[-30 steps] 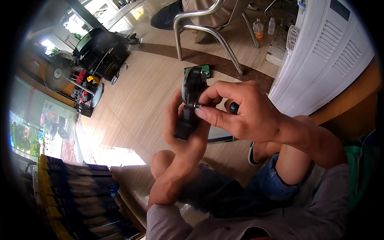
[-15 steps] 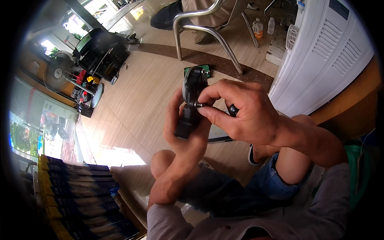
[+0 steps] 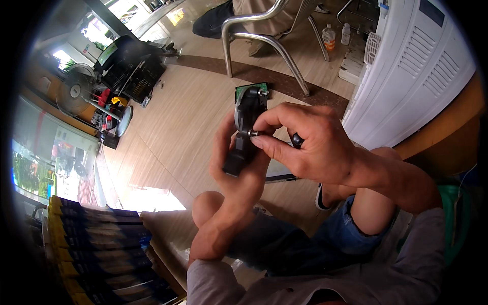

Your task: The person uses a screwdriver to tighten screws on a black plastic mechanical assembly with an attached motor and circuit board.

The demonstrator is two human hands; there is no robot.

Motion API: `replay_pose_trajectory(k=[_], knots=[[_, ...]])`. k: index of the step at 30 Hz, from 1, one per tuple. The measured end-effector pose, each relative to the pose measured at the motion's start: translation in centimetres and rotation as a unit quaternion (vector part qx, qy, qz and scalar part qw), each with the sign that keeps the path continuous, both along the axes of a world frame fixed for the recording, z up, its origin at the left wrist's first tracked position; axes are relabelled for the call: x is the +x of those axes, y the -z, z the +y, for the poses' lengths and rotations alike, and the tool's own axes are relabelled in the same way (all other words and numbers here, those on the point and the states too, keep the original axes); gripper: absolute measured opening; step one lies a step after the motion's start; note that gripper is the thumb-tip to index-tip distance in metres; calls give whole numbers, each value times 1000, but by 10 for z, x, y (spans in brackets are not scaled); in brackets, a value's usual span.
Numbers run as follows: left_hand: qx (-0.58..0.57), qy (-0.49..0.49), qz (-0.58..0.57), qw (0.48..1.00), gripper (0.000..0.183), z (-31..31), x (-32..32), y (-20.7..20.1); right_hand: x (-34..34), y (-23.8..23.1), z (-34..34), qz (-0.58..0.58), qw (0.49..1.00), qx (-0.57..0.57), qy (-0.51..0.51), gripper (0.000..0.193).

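My left hand [image 3: 246, 178] is wrapped around a black mechanical part [image 3: 248, 109] with a curved, paler outer edge, held upright above my lap. Near the part's top a metal fitting [image 3: 263, 93] sticks out to the right. Beside it, my right hand [image 3: 317, 145] pinches a small metal bolt [image 3: 253, 133] between thumb and forefinger, against the part's right side. From the curled fingers of that same hand shows a rounded black handle end [image 3: 297, 140]; the rest of it is hidden. Behind the part's top, a green rectangular thing [image 3: 241, 90] is partly covered.
A metal-framed chair [image 3: 227, 51] with a seated person stands ahead. Two bottles [image 3: 329, 38] are on the floor beyond. To the right rises a white cabinet [image 3: 406, 61]. At left are a fan [image 3: 76, 91] and black crates [image 3: 137, 81]; nearer, stacked blue-and-yellow boxes [image 3: 101, 244].
The whole view has shifted very slightly. Both hands keep the same hold on the black part and the bolt.
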State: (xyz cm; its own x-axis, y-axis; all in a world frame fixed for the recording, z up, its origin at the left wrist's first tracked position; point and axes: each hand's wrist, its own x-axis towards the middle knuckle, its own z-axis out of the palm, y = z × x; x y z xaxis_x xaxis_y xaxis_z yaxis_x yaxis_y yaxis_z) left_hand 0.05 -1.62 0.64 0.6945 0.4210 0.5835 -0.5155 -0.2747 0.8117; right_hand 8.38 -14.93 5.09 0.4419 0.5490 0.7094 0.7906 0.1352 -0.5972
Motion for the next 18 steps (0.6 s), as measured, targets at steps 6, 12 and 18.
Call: replay_pose_trajectory(k=[6, 12, 18], knots=[[-22, 7, 10, 1000, 58, -2, -2, -2, 2, 3, 3, -7, 1000, 10, 9, 17], [-51, 7, 31, 998, 57, -2, -2, -1, 3, 3, 6, -3, 1000, 17, 9, 13], [-13, -1, 27, 1000, 58, -2, -2, -2, 1, 2, 4, 3, 1000, -1, 6, 18]])
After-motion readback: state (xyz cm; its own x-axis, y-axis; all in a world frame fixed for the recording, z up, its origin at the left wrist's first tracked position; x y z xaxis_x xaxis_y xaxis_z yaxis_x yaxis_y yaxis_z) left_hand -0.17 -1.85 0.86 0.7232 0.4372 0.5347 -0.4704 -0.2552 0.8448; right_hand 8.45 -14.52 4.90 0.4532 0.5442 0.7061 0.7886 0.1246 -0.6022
